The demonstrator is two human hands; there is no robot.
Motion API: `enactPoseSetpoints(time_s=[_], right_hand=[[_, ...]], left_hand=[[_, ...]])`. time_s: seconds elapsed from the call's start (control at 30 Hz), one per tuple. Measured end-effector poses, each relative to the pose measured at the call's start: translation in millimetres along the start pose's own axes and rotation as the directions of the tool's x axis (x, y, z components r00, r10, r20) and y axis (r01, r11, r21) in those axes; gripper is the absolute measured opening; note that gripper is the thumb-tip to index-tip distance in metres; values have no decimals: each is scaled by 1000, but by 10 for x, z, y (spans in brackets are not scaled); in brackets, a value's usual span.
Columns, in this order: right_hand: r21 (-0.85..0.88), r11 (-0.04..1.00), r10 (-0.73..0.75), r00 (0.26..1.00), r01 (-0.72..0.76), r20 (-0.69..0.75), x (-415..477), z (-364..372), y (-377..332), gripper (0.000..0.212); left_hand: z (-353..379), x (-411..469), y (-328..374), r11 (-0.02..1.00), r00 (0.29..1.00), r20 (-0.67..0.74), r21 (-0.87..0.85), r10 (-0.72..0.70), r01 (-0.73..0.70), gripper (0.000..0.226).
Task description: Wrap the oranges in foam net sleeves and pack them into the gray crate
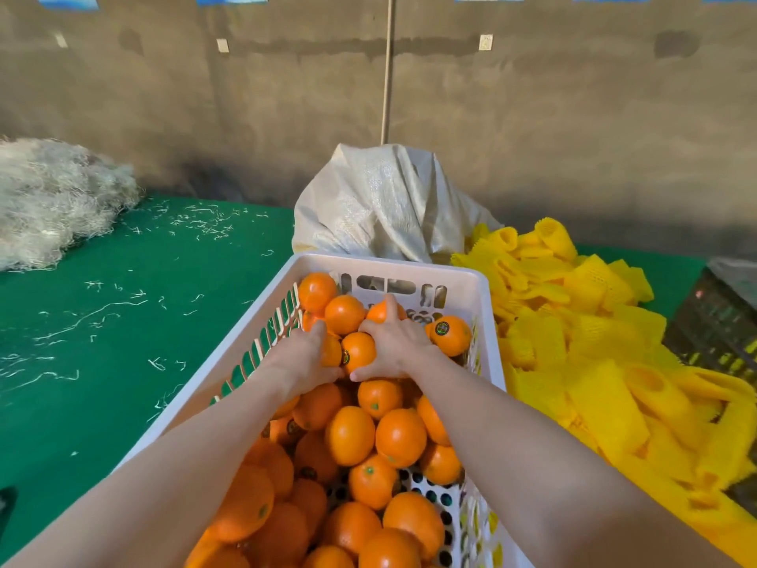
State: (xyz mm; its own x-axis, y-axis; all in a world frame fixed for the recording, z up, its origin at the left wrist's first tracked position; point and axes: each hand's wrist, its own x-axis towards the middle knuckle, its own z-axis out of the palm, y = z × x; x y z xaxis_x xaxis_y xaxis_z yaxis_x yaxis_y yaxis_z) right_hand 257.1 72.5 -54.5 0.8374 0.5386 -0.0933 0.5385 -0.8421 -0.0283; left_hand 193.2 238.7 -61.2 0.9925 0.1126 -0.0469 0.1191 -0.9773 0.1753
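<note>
So, picking step: left hand (307,354) has its grip curled round an orange (331,351) in the white crate (389,264) mid-counter, right hand (395,346) spread over the pile. Next up, I'd say: grab a foam net sleeve (594,342) along the counter's right side. Gray crate (721,317) at the right edge is cut off
</note>
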Motion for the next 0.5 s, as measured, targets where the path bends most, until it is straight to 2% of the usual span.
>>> enactPoseSetpoints(time_s=[0.1,0.2,0.3,0.37,0.43,0.5], right_hand=[[-1,1000,16,1000,-16,9,-80,-223,94,88],[8,1000,4,996,-5,92,-319,-459,256,89],[-19,998,-60,975,65,214,-680,-552,280,95],[9,985,-165,942,170,291,-918,-549,186,95],[34,956,-285,897,291,337,-1117,-542,39,86],[-3,940,-315,871,341,376,-1272,-546,-114,80]], left_hand=[[-161,-61,43,993,997,-62,-106,46,-52,71],[-358,-168,176,966,986,-85,-205,142,-157,72],[-560,-377,360,866,966,-42,-435,254,-246,53],[-611,-540,469,768,949,-24,-581,315,-270,47],[-607,-654,558,703,957,-39,-670,287,-238,47],[-566,-715,612,682,989,-20,-722,144,-114,49]])
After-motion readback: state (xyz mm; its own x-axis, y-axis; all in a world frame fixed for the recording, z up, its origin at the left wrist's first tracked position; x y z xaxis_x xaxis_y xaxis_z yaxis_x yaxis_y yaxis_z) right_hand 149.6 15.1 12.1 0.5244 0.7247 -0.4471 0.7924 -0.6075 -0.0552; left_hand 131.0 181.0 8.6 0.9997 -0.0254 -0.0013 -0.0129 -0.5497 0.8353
